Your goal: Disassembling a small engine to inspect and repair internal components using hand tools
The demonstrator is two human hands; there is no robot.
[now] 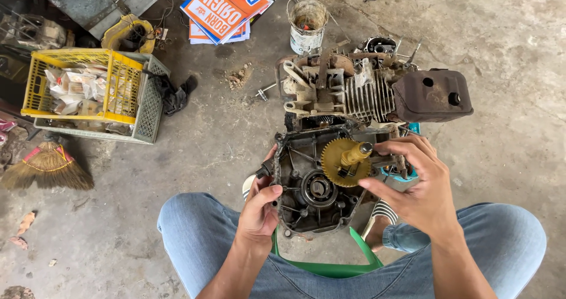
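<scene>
My left hand [259, 207] grips the left edge of a dark, greasy engine crankcase cover [303, 184] and holds it up over my knees. A round bearing [319, 187] sits in the cover's middle. My right hand [415, 184] pinches a yellow toothed gear with a short shaft [345, 160] against the cover's upper right part. Behind them on the concrete floor stands a small engine block [348, 89] with cooling fins and a rusty brown muffler [433, 95] at its right.
A yellow crate [127, 84] of small packets sits inside a grey crate [150, 107] at the left, with a broom [47, 166] beside it. A dirty paint can [306, 22] and orange-blue printed boards [224, 7] lie farther back. I sit on a green plastic stool [339, 268].
</scene>
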